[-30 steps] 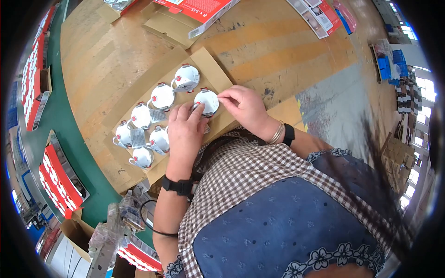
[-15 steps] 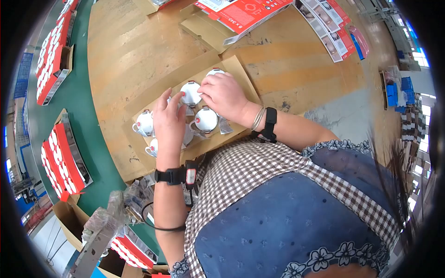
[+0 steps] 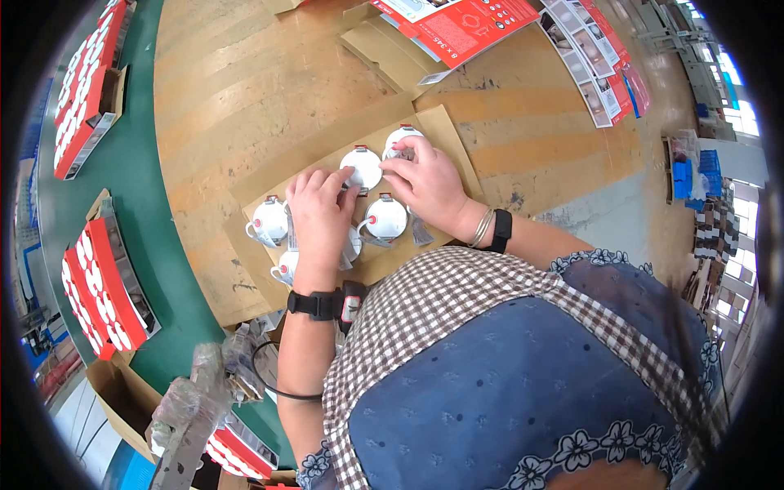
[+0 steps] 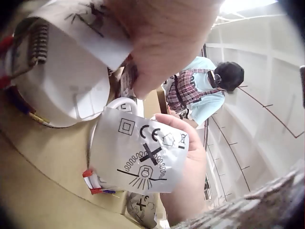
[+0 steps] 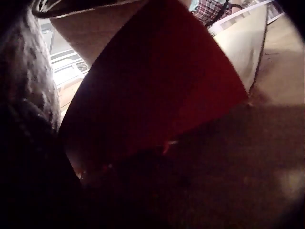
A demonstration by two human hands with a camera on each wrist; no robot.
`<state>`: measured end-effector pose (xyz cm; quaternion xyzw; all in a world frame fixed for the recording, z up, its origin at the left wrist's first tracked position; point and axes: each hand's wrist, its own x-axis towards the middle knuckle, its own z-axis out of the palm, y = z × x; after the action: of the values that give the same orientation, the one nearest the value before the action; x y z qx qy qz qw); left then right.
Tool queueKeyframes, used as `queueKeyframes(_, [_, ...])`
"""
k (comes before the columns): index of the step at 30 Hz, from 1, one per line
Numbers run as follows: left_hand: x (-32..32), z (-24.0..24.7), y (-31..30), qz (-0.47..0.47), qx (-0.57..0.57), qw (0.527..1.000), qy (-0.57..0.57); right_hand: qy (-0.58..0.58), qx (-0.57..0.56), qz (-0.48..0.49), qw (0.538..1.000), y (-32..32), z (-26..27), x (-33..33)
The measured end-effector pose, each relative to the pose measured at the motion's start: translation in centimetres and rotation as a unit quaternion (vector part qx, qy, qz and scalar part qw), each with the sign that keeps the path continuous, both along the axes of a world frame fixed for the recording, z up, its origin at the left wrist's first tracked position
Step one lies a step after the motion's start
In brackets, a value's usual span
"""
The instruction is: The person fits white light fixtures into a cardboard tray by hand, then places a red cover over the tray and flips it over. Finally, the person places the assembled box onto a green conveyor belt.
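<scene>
Several white round downlights lie in rows on a cardboard tray (image 3: 460, 147), with spring clips, cables and printed labels. My left hand (image 3: 321, 211) holds the near left rim of one downlight (image 3: 362, 169) in the back row, index finger and thumb at its edge. At the opposite rim of this downlight, my right hand (image 3: 430, 186) pinches with curled fingers. A front-row downlight (image 3: 386, 219) sits just nearer to me. Close up in the left wrist view, a white label (image 4: 143, 152) with a CE mark overlaps my right hand (image 4: 190, 171). Dark red blur fills most of the right wrist view.
Behind the tray lie an opened cardboard box (image 3: 392, 57) with a red printed side and printed red sheets (image 3: 584, 53). Red-and-white cartons (image 3: 106, 286) stand on the green surface (image 3: 175, 278) at left. Another person (image 4: 202, 86) shows in the left wrist view.
Both hands have left the right-hand front-row downlight and come to one in the back row. The head view has shifted, so the tray appears farther right than at half a second ago.
</scene>
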<state>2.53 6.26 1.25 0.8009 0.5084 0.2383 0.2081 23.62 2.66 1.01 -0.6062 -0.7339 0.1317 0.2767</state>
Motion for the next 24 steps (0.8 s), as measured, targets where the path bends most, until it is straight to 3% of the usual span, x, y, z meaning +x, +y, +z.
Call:
queueKeyframes(3, [0.1, 0.1, -0.1, -0.006, 0.003, 1.000, 0.013, 0.027, 0.007, 0.014, 0.999, -0.6, 1.4, 0.6])
queueKeyframes(5, [0.4, 0.1, -0.1, -0.008, 0.006, 1.000, 0.016, 0.065, -0.011, 0.094, 0.993, -1.2, 1.9, 1.1])
queueKeyframes(8, [0.6, -0.1, -0.1, -0.002, 0.016, 1.000, 0.011, 0.051, -0.079, 0.041, 0.995, -1.0, 1.7, 0.7])
queueKeyframes(24, [0.7, -0.3, -0.2, -0.001, 0.026, 1.000, -0.004, 0.035, -0.015, 0.021, 0.999, 0.3, 0.0, 0.2])
